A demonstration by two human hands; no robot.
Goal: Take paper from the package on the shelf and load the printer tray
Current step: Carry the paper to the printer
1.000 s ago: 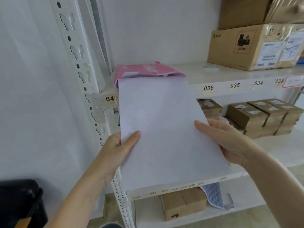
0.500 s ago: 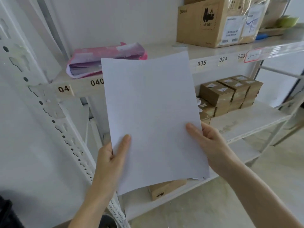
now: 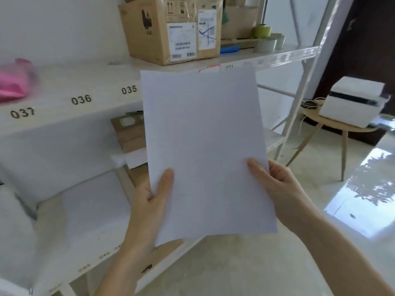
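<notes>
I hold a stack of white paper [image 3: 205, 146] upright in front of me with both hands. My left hand [image 3: 152, 201] grips its lower left edge, thumb on the front. My right hand [image 3: 280, 189] grips the lower right edge, thumb also on the front. The pink paper package [image 3: 15, 82] lies blurred on the shelf at the far left edge. A white printer [image 3: 352, 103] sits on a small round wooden table [image 3: 333, 123] at the right, well beyond the paper.
The white metal shelf unit [image 3: 64, 107] with numbered labels fills the left and centre. A cardboard box [image 3: 171, 28] and tape rolls [image 3: 267, 39] stand on its upper shelf. Small brown boxes [image 3: 128, 133] sit on the lower shelf. Shiny pale floor [image 3: 363, 199] lies at the right.
The paper has come fully away from the package and shelf. My view has swung right, so the pink package slid to the left edge and the printer came into sight.
</notes>
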